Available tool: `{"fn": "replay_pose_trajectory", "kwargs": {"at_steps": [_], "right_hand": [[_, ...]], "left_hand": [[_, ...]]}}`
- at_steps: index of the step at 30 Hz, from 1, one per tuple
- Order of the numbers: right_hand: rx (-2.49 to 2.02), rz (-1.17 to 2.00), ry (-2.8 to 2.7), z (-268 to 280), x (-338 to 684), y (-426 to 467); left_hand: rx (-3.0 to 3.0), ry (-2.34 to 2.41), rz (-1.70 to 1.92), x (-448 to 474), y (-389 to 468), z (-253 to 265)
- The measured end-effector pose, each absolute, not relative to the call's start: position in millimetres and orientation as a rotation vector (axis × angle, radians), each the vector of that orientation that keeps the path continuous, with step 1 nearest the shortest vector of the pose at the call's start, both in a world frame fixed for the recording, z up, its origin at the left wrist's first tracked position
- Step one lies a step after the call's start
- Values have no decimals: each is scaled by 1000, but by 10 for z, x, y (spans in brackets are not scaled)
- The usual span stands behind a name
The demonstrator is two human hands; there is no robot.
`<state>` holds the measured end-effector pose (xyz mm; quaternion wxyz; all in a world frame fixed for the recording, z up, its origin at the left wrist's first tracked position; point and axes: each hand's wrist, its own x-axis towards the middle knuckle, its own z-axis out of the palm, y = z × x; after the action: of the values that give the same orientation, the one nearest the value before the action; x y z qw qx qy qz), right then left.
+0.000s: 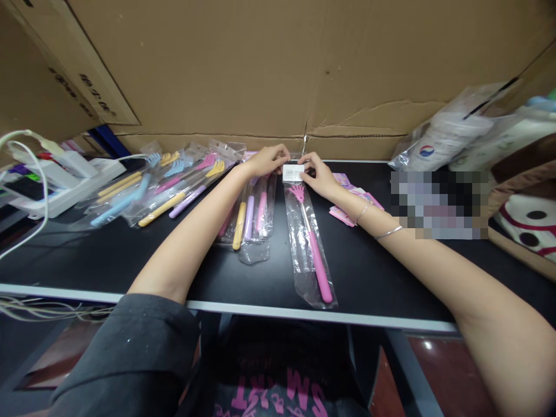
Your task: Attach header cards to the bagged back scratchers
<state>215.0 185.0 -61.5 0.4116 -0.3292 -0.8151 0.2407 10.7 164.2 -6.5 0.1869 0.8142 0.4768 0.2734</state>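
A pink back scratcher with a hand-shaped head lies in a clear plastic bag in front of me. At the bag's far end is a white label card with small print. My right hand pinches the card's right edge between thumb and fingers. On its left side, my left hand has its fingers curled together close to the card; what they grip is hidden. Under and beside my left wrist lie bagged back scratchers with yellow, purple and pink handles.
More bagged back scratchers are piled at the left. A white power strip with cables stands beyond them. Pink printed cards lie by my right wrist. Bagged Pepsi cups stand at the right. A cardboard wall closes off the back.
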Motion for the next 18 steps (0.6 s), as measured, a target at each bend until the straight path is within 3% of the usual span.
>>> {"fn": "replay_pose_trajectory", "kwargs": {"at_steps": [18], "right_hand": [[-888, 644, -1985, -567, 2135, 1811]], "left_hand": [[2242, 1242, 772, 73, 1681, -76]]}}
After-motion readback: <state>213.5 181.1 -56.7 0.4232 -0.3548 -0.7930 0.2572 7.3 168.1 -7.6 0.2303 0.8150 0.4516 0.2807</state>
